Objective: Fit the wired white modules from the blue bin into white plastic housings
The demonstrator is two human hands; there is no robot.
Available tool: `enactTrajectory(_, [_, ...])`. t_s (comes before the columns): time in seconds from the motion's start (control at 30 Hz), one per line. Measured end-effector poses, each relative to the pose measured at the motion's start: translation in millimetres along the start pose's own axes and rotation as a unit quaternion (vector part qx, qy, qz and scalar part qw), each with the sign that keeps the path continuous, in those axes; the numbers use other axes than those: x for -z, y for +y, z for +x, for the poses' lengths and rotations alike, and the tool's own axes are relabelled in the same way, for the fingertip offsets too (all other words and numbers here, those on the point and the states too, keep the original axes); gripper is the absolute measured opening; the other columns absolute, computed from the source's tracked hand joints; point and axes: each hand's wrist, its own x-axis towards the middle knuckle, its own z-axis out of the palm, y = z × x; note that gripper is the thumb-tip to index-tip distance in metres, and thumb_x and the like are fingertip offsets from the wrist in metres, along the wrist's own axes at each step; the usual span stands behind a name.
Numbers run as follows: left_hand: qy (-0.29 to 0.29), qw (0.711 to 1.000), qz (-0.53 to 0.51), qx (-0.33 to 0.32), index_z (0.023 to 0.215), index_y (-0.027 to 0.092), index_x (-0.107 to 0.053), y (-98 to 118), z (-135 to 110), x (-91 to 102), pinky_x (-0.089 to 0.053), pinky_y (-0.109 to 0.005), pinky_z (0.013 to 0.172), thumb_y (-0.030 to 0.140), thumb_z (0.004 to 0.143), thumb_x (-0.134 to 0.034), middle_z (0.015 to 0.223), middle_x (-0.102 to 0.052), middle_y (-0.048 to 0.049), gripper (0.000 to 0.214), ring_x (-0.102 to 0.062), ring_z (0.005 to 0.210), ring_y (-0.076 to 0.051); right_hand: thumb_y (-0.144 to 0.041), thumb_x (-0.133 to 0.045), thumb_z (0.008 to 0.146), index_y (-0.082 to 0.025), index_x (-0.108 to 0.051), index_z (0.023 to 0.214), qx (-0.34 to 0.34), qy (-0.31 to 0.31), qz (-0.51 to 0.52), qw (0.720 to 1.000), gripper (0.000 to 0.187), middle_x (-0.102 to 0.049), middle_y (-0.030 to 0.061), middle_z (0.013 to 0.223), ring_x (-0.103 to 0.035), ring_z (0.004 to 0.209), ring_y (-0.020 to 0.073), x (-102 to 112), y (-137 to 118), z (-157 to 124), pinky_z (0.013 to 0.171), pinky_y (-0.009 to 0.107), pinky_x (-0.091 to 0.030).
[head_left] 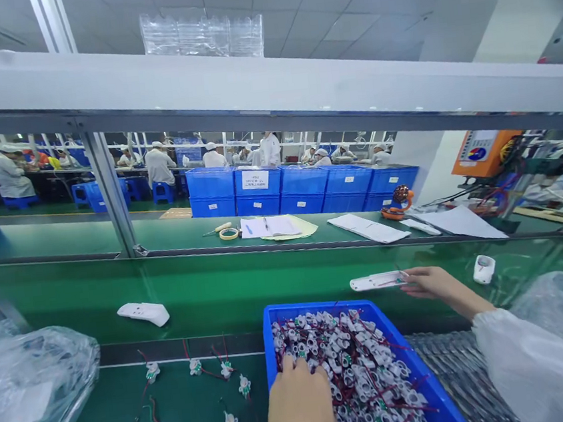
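Note:
My left hand [298, 404] reaches into a blue bin [434, 393] filled with several small white parts with red wires [358, 364]; its fingers curl down into the pile, and what they hold is hidden. My right hand [432, 282], in a white sleeve, stretches forward over the green belt and grips the end of a long white plastic housing [374, 282] lying flat there.
Another white housing [144, 313] lies on the green belt [219, 288] at left, a small white part [483, 269] at right. Several wired parts [194, 366] lie loose on the near mat. Clear plastic bags [29, 392] flank both sides. Papers, tape and blue crates sit beyond; people work far behind.

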Motion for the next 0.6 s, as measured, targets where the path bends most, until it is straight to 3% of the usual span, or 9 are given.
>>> enactTrajectory(0.17, [0.029,0.999,0.016,0.012,0.131,0.005,-0.065,-2.7,9.0,-9.0,-0.043,-0.056,0.105,0.013,0.087,-0.052,0.131,-0.060,-0.0283,0.046,-0.050,0.129,-0.046,-0.031,-0.065,0.099,-0.015,-0.063,0.122,-0.087,-0.039,-0.005,0.995,0.029,-0.066,0.0090,0.119,-0.068,0.096,0.0210,-3.5,32.8,18.7,0.081,0.039,-0.059])
enactTrajectory(0.37, [0.063,0.998,0.010,0.008,0.108,0.014,-0.071,-5.1,15.1,-16.9,-0.045,-0.049,0.099,0.017,0.093,-0.045,0.122,-0.063,-0.0185,0.030,-0.054,0.123,-0.038,-0.032,-0.064,0.099,-0.016,-0.061,0.124,-0.054,-0.034,-0.060,0.996,0.030,-0.066,0.0085,0.119,-0.068,0.094,0.0205,20.5,38.5,4.6,0.079,0.038,-0.059])
enactTrajectory(0.47, [0.073,0.997,0.003,0.009,0.101,0.017,-0.068,-5.8,15.0,-13.2,-0.046,-0.043,0.093,0.016,0.093,-0.046,0.113,-0.067,-0.0134,0.024,-0.060,0.112,-0.032,-0.028,-0.065,0.098,-0.016,-0.065,0.115,0.008,-0.046,-0.115,0.992,0.021,-0.069,0.0062,0.112,-0.068,0.089,0.0187,41.7,37.5,-32.2,0.080,0.037,-0.057])
enactTrajectory(0.6, [0.089,0.996,-0.024,-0.011,0.094,0.021,-0.062,-1.9,11.6,-0.8,-0.045,-0.039,0.087,0.022,0.097,-0.040,0.100,-0.069,-0.0077,0.022,-0.064,0.097,-0.027,-0.024,-0.070,0.087,-0.021,-0.076,0.089,0.101,-0.097,-0.182,0.973,0.007,-0.075,0.0006,0.085,-0.067,0.078,0.0210,61.1,49.4,-120.0,0.076,0.030,-0.049])
